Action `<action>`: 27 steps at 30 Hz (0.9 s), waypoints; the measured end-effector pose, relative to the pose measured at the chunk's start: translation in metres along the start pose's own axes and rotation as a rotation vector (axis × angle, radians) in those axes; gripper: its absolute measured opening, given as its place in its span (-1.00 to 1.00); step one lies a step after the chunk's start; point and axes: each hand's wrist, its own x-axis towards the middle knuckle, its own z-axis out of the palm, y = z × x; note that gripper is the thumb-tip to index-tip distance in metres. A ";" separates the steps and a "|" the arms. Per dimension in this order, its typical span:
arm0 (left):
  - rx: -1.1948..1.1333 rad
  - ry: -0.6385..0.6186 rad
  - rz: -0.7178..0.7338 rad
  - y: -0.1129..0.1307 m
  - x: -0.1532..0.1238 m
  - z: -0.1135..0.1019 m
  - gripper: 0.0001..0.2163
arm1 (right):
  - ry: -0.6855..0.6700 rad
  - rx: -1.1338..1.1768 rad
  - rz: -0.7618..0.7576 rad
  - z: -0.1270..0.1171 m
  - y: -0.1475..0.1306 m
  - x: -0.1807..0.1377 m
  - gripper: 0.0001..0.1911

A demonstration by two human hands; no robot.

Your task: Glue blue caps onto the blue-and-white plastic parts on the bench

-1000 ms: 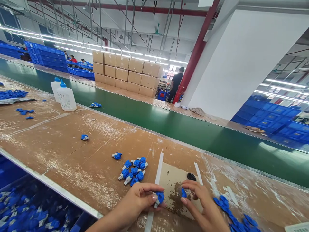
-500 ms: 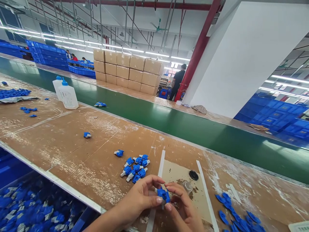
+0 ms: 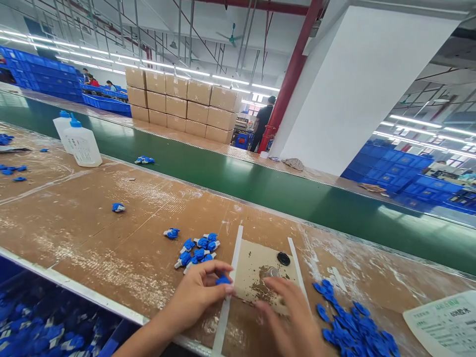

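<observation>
My left hand (image 3: 201,290) pinches a small blue part (image 3: 223,280) between thumb and fingers. My right hand (image 3: 292,315) is apart from it, thumb and fingers spread and slightly blurred, with nothing seen in it. Just beyond its fingertips is a small clear cup (image 3: 272,272) on a stained beige board (image 3: 247,272), near a black round lid (image 3: 283,259). Behind my left hand lies a cluster of blue-and-white parts (image 3: 199,255). Right of my right hand is a pile of loose blue pieces (image 3: 353,327).
White strips (image 3: 238,248) flank the board. Two white bottles with blue caps (image 3: 84,146) stand at the left, by the green conveyor belt (image 3: 223,171). A blue bin of parts (image 3: 44,322) sits below the table edge. A labelled white container (image 3: 446,322) lies at right.
My right hand has let go of the blue part and moved apart, its fingers spreading. The part stays in my left hand. The view has shifted right.
</observation>
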 end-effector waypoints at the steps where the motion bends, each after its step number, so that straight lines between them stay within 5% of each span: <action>1: 0.094 0.075 0.060 0.003 0.002 -0.008 -0.68 | 0.024 -0.090 0.081 -0.008 0.016 -0.006 -0.76; 5: 0.642 0.508 0.391 0.017 0.013 -0.056 -0.76 | -0.193 -0.309 0.270 -0.032 0.074 -0.028 -0.70; 8: 1.050 0.677 0.447 0.019 0.019 -0.086 -0.76 | -0.323 -0.316 0.375 -0.035 0.087 -0.032 -0.63; 12: 1.321 0.672 0.495 0.012 0.024 -0.095 -0.71 | -0.363 -0.211 0.526 -0.032 0.079 -0.024 -0.62; 16: 1.325 0.506 0.442 0.012 0.024 -0.086 -0.75 | -0.374 -0.020 0.605 -0.030 0.078 -0.022 -0.56; 19: 1.323 0.437 0.378 0.016 0.023 -0.082 -0.80 | -0.374 -0.013 0.493 -0.029 0.083 -0.030 -0.58; 27: 1.292 0.436 0.302 0.025 0.022 -0.084 -0.86 | -0.254 -0.276 -0.162 -0.035 0.085 -0.032 -0.61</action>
